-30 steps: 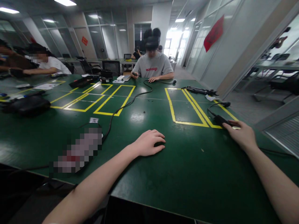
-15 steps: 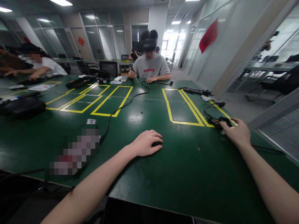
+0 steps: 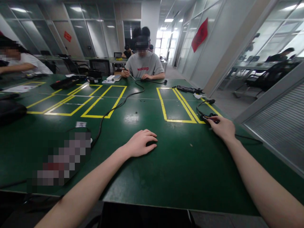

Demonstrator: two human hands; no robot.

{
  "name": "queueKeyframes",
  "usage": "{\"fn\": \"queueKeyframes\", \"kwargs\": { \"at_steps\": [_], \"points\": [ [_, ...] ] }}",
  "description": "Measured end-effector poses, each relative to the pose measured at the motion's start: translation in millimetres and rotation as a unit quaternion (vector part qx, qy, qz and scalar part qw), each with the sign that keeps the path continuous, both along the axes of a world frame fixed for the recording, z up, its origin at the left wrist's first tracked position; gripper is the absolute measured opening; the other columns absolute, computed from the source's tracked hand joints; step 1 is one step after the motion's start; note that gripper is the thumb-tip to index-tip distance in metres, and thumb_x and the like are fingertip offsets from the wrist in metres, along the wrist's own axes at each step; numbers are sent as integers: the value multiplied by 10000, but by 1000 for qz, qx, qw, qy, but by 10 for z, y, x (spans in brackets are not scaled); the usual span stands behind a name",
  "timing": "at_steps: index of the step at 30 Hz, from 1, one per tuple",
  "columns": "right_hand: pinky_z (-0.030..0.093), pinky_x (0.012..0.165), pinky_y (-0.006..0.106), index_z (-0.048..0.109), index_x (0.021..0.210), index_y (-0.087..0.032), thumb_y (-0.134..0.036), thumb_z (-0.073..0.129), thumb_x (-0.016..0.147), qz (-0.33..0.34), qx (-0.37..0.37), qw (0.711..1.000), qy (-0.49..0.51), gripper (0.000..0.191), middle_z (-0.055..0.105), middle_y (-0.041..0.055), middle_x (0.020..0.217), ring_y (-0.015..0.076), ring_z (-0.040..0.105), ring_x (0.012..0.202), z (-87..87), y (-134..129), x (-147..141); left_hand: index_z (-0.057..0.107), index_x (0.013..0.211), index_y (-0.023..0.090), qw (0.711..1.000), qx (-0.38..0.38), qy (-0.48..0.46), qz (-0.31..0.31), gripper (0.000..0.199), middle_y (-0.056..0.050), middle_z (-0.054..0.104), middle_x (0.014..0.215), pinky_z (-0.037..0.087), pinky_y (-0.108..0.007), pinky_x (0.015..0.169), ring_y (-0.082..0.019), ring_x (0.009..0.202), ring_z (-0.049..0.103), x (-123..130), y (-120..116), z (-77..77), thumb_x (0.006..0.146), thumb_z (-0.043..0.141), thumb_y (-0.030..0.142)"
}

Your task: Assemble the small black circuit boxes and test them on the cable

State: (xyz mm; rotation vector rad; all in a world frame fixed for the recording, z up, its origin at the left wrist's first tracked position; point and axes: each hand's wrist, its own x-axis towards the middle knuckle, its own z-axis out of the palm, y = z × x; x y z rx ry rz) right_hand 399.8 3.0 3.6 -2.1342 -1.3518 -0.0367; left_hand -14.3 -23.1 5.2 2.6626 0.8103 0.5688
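Right hand (image 3: 222, 127): drawn narrow, with a small black device (image 3: 204, 117) pinched between thumb and fingers.
Black device: held near the right edge of the green surface (image 3: 175, 171), at a corner of yellow tape (image 3: 180, 120); a black plug (image 3: 211, 101) is seen just beyond.
Left hand (image 3: 140, 143): rested palm down, fingers loosely parted.
Across: a thin tool (image 3: 132, 77) is held by a person in a grey T-shirt (image 3: 148, 61).

Office, we'd say: glass partitions (image 3: 79, 38) at far left, a mesh-back office chair (image 3: 99, 66) beside a far desk (image 3: 115, 60), ceiling light (image 3: 169, 20) panel over the far corridor; we see a shared green table (image 3: 178, 177) near.
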Motion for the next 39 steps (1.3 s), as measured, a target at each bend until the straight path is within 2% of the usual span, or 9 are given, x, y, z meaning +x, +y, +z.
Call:
{"fn": "queueKeyframes", "kwargs": {
  "at_steps": [6,19,24,28,33,36,39],
  "points": [
    [461,672,399,723,1069,-220,-342,650,810,20,-33,999,-18,295,725,121,911,319,647,806,-21,55,32,756,1104,212,1000,0,-1,2,194,-73,731,1254,526,-422,1018,-242,1176,651,-4,-11,16,968,643,293],
    [414,648,345,677,1086,-234,-420,686,828,43,-8,999,-12,319,680,90,878,285,614,798,-35,49,25,755,1112,200,1000,0,8,4,196,-78,727,1271,531,-427,1023,-248,1189,654,-3,-14,49,967,655,286],
    [386,597,337,654,1102,-216,-454,616,870,39,-51,996,-65,334,692,90,875,284,625,772,-34,58,29,752,1113,203,1000,-1,10,4,196,-74,726,1272,528,-423,1022,-248,1193,650,1,-11,32,967,655,290],
    [385,572,345,662,1105,-206,-465,626,837,36,-74,992,-93,374,719,115,892,300,642,754,-48,92,89,753,1114,214,1000,-5,13,8,193,-68,725,1277,519,-415,1033,-245,1196,649,4,-10,25,967,656,292],
    [429,596,345,655,1007,-227,-355,678,728,81,-18,996,-33,308,698,57,771,277,646,732,-83,112,168,751,1123,205,1000,-9,19,8,200,-72,723,1282,515,-425,1034,-252,1204,647,1,-16,43,968,657,290],
    [438,631,344,620,932,-236,-297,688,664,76,13,997,3,283,664,16,723,255,643,724,-98,122,176,749,1123,200,1000,-12,19,10,198,-74,720,1286,512,-433,1038,-252,1209,646,-3,-18,51,967,658,281],
    [419,604,332,555,878,-244,-288,699,631,67,25,996,49,290,603,-25,656,231,612,659,-118,143,173,749,1124,199,1000,-13,17,10,198,-77,719,1288,515,-436,1037,-253,1209,647,-5,-16,49,966,659,278]
  ]
}}
